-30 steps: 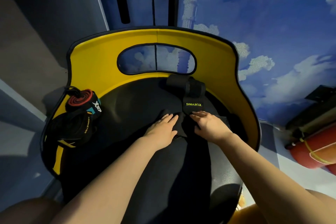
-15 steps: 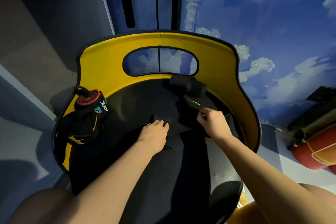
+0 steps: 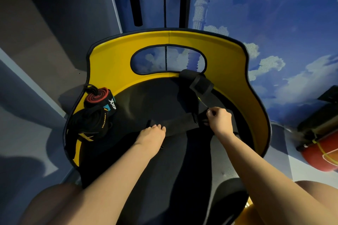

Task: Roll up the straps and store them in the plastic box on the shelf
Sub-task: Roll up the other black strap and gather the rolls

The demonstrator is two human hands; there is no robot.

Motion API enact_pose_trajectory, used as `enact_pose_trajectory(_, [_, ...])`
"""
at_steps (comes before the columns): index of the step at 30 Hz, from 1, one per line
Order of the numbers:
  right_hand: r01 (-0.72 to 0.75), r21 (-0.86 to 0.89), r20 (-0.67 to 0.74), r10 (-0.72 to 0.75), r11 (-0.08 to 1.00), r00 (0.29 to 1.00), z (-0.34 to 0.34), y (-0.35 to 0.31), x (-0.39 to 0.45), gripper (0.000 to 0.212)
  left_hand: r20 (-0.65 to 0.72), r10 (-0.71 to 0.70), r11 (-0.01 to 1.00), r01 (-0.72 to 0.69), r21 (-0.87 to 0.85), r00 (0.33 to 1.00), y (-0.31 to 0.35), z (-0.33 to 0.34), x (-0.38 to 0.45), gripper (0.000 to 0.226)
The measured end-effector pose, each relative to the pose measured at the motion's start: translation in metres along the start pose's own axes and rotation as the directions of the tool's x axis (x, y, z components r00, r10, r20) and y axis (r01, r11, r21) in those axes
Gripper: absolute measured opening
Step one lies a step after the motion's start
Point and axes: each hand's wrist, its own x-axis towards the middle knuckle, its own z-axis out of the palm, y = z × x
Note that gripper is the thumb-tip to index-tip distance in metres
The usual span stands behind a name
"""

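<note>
One black-and-yellow seat (image 3: 237, 56) stands against a cloud-painted blue wall (image 3: 274, 14).

Both hands, left hand (image 3: 152, 134) and right hand (image 3: 220, 119), stretch a black strap (image 3: 180, 124)

We see a chair (image 3: 256, 86) with a bright yellow back rimmed in black and a black seat. In the middle of the frame a plain black strap (image 3: 179, 124) lies across that seat; a second black strap (image 3: 199, 86) above it carries small yellow-green lettering. At left, a rolled strap (image 3: 96, 96) shows a red and black spiral end, with white lettering and a teal patch on its black side. The wall (image 3: 283, 14) at upper right is deep blue, painted with white clouds. At the right edge sits a red cylinder (image 3: 321, 155) with a yellow cord.
</note>
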Motion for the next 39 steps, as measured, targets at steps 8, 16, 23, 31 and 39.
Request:
enact_pose_trajectory(8, [-0.106, 0.197, 0.005, 0.107, 0.975, 0.994, 0.006, 0.006, 0.001, 0.018, 0.067, -0.016, 0.998, 0.011, 0.069, 0.998, -0.008, 0.000, -0.008, 0.067])
enact_pose_trajectory(16, [0.100, 0.095, -0.030, -0.098, 0.990, 0.995, 0.004, -0.006, -0.005, 0.014, -0.124, 0.010, 0.906, -0.061, -0.418, 0.992, 0.005, -0.035, 0.000, 0.056])
enact_pose_trajectory(23, [0.176, -0.063, -0.124, -0.183, 0.982, 0.975, -0.019, 0.004, 0.009, 0.023, -0.149, 0.040, 0.782, -0.124, -0.611, 0.988, 0.057, -0.039, 0.045, 0.058])
enact_pose_trajectory(31, [0.192, -0.106, -0.177, -0.209, 0.976, 0.962, -0.026, 0.016, 0.017, 0.024, -0.150, 0.023, 0.834, -0.102, -0.542, 0.988, 0.052, -0.031, 0.053, 0.040])
enact_pose_trajectory(39, [0.351, -0.322, 0.065, -0.349, 0.879, 0.935, -0.013, 0.023, -0.003, 0.016, -0.168, -0.044, 0.816, -0.062, -0.575, 0.985, 0.014, -0.022, 0.035, 0.027])
